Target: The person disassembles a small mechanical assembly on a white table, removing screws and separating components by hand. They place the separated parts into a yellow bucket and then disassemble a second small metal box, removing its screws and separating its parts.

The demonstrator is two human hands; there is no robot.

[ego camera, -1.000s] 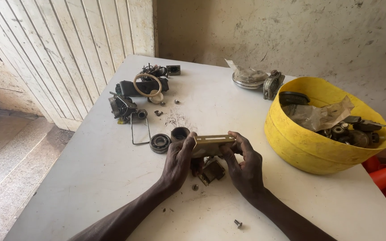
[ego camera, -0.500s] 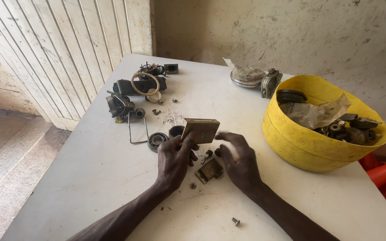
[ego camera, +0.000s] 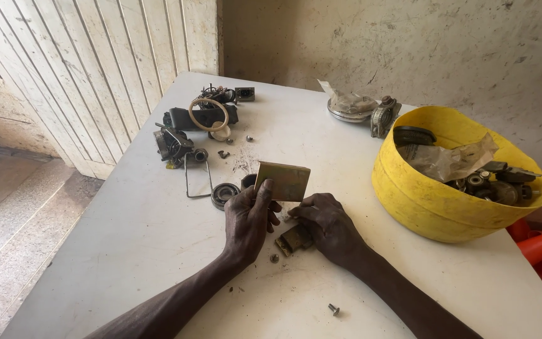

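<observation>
At the middle of the white bench point(ego camera: 127, 251), the left hand point(ego camera: 246, 220) has its grip clamped on a flat rectangular brass-coloured metal plate point(ego camera: 283, 181), held tilted above the surface. Just beside it, the right hand point(ego camera: 329, 225) presses closed fingers on a small dull metal block point(ego camera: 291, 238). A black bearing ring point(ego camera: 223, 193) lies close left. Open bench stretches toward the near-left edge; the round yellow plastic tub point(ego camera: 428, 201) crowds the right.

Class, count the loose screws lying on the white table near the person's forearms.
2: one screw beside the right forearm, one screw between the wrists. Small bits farther away may be more.
</observation>
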